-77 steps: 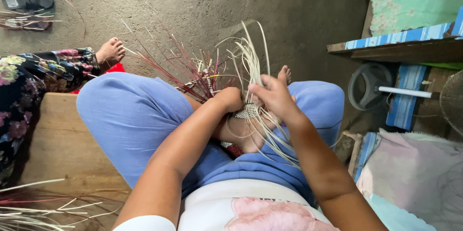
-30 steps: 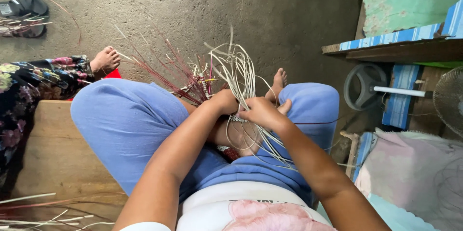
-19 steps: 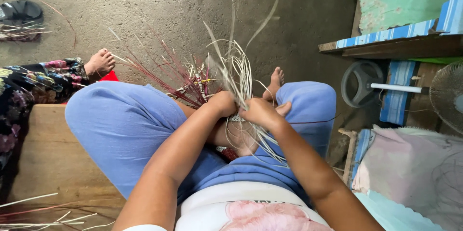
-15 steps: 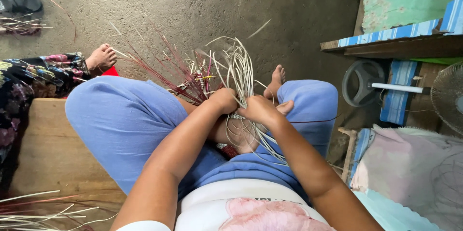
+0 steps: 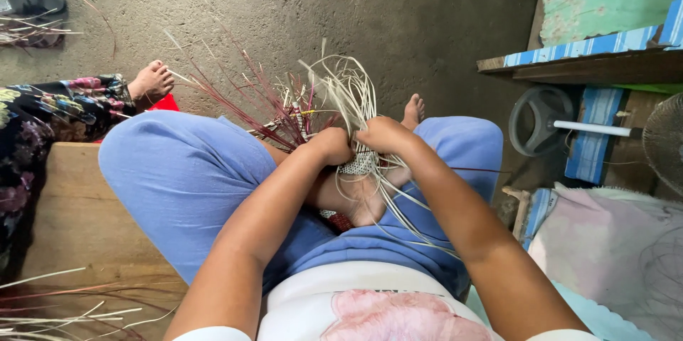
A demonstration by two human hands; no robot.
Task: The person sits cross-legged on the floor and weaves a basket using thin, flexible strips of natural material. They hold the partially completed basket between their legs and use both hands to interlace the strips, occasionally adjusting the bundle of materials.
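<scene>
Far left, dark sandals (image 5: 32, 1) lie on the concrete floor (image 5: 284, 6) beside a few loose strips. Just below, another person's bare foot (image 5: 151, 81) pokes out of a flowered garment (image 5: 43, 109), close to the wooden bench (image 5: 71, 220). More pale strips (image 5: 64, 309) lie across the bench's near corner.

Centre now: the person sits cross-legged in blue trousers (image 5: 185, 177). Red strips (image 5: 242, 99) fan up and left from the lap. The left hand (image 5: 331, 147) is closed tight on the small woven piece (image 5: 358, 164), which sits in the lap between both hands. The right hand (image 5: 384, 134) presses right against it, fingers curled around the pale strips (image 5: 348, 88) looping upward. Both hands together, knuckle to knuckle.

Right side: a grey fan base (image 5: 541, 120), a blue-striped shelf edge (image 5: 583, 48).
</scene>
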